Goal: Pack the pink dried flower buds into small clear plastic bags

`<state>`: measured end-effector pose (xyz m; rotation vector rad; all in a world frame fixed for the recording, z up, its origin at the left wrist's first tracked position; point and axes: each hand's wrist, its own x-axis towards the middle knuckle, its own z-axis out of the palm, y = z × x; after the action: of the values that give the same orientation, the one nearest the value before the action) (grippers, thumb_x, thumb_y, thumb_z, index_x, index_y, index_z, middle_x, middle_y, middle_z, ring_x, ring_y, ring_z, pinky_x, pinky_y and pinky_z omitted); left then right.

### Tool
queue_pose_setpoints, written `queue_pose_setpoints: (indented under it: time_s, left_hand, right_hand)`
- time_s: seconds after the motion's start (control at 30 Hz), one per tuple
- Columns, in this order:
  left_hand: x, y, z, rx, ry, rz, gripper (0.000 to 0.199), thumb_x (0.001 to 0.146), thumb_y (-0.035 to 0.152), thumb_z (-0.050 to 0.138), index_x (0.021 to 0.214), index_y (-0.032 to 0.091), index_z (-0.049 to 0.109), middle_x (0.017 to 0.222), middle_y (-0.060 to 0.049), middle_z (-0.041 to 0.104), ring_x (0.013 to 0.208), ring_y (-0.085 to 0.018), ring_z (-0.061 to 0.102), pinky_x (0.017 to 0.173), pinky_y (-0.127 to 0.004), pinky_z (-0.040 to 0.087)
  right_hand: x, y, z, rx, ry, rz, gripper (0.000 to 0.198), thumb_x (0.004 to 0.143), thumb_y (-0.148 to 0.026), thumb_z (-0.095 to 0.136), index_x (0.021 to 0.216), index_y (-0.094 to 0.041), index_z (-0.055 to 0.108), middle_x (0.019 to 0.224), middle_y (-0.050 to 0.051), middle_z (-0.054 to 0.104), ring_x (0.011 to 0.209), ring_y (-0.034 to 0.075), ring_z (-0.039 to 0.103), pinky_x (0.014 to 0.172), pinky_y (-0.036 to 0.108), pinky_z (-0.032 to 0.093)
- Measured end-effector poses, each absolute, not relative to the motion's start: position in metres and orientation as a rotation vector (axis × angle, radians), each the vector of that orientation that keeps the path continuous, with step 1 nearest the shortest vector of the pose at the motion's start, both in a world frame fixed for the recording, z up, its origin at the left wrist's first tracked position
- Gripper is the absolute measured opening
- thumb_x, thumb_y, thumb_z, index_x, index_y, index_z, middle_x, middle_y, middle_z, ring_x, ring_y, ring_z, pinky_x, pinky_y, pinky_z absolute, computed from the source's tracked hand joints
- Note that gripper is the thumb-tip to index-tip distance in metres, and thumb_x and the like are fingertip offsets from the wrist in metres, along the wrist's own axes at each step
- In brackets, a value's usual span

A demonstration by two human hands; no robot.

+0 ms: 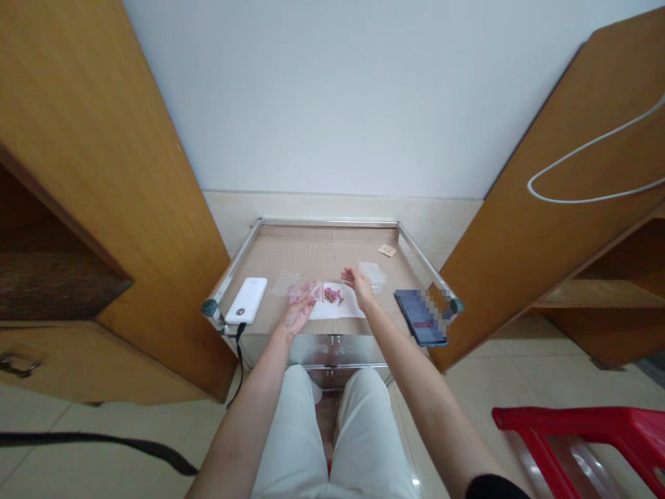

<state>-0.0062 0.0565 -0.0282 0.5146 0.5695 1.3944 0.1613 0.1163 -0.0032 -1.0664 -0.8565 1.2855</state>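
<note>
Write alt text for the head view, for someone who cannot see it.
A person's left hand holds a clear plastic bag with pink contents beside small pink pieces on a white sheet; the right hand is nearby. A white power bank and a smartphone lie on the wood-grain tabletop.

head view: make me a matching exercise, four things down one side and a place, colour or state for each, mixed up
1. power bank
2. smartphone
3. plastic stool
4. loose pink pieces

a. lying on the white sheet
b. red
c. plugged into a black cable
d. near the tabletop's right front corner

Pairs: 1-c, 2-d, 3-b, 4-a
</note>
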Motion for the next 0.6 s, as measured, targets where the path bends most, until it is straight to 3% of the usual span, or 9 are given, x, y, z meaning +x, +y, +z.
queue_pose_setpoints:
  time_s: [0.27, 0.6]
  left_hand:
    - [0.0, 0.06, -0.031, 0.534, 0.597, 1.345, 0.03, 0.065, 0.001, 0.054, 0.092, 0.015, 0.058, 0.111, -0.006, 0.057, 0.109, -0.016, 0.048, 0.084, -0.022, 0.042]
    - [0.003, 0.071, -0.032, 0.618, 0.59, 1.33, 0.03, 0.064, 0.003, 0.057, 0.091, 0.014, 0.057, 0.111, -0.007, 0.057, 0.107, -0.016, 0.049, 0.086, -0.024, 0.04]
  right_hand:
    - [0.137, 0.127, -0.04, -0.945, -0.448, 1.236, 0.031, 0.081, -0.029, 0.033, 0.069, -0.017, 0.059, 0.073, 0.002, 0.065, 0.07, 0.01, 0.06, 0.074, 0.024, 0.044]
    - [0.127, 0.132, -0.049, -0.915, -0.466, 1.163, 0.033, 0.081, -0.029, 0.03, 0.07, -0.017, 0.059, 0.07, 0.002, 0.065, 0.07, 0.011, 0.06, 0.071, 0.025, 0.045]
